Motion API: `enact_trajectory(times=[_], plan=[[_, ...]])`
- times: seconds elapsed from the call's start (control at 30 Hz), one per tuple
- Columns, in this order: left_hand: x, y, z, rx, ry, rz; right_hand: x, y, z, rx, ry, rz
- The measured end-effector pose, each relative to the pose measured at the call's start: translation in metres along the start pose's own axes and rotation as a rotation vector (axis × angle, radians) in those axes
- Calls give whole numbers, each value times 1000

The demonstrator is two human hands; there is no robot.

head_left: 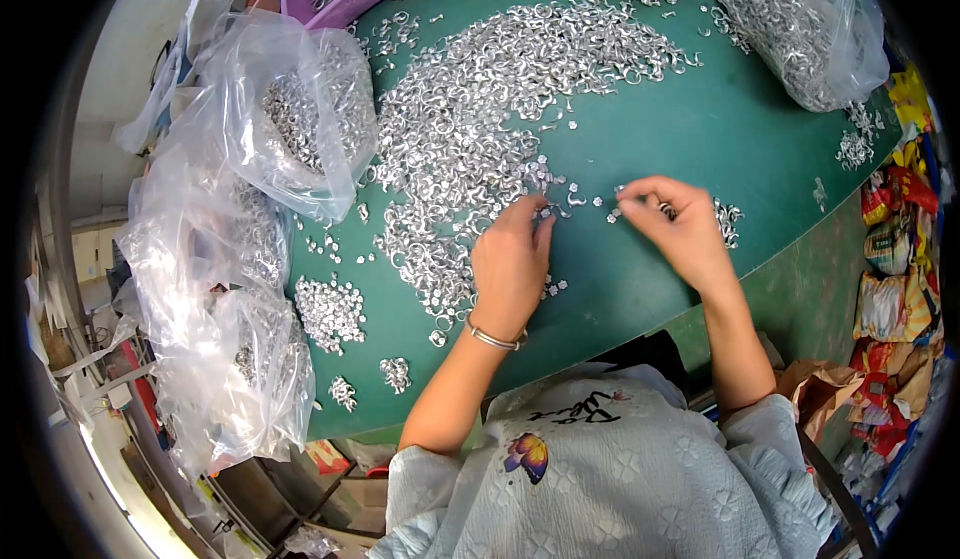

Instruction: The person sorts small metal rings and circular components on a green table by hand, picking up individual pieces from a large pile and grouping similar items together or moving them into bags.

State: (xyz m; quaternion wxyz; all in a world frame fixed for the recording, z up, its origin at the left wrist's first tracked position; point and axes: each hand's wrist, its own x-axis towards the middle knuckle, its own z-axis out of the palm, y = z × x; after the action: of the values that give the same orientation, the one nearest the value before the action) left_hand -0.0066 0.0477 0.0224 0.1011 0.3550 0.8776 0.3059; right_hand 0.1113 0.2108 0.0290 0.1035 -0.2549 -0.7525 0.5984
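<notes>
Left hand point(510, 264) lies palm down on the green table point(720, 129), fingers curled, tips touching the edge of the big heap of small silver metal pieces point(480, 129). Right hand point(675, 224) is pinched shut on a few pieces. Clear plastic bags point(290, 109) of the same bits sit at the left, another bag point(800, 29) top right, colourful wrappers point(895, 259) along the right edge.

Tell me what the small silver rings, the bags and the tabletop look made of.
Small silver ring-shaped parts: apparently bright metal, shiny; they glint white, and the alloy cannot be told. Clear bags: thin transparent plastic film, glossy and crinkled, contents showing through. Green tabletop: smooth matte green surface, possibly a mat or a painted top; unclear which. Thin silver bangle on the left wrist: polished metal, by its shine.
</notes>
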Motion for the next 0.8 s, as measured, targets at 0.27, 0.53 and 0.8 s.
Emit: enact_trajectory(times=[0.27,0.53,0.8], plan=[[7,21,17,-60,7,221,3,1,-9,-453,287,-10],[44,37,49,-123,-140,252,-10,-3,-19,-413,326,-12],[4,-10,-22,-1944,-283,-546,-12,-3,5,-329,129,-66]])
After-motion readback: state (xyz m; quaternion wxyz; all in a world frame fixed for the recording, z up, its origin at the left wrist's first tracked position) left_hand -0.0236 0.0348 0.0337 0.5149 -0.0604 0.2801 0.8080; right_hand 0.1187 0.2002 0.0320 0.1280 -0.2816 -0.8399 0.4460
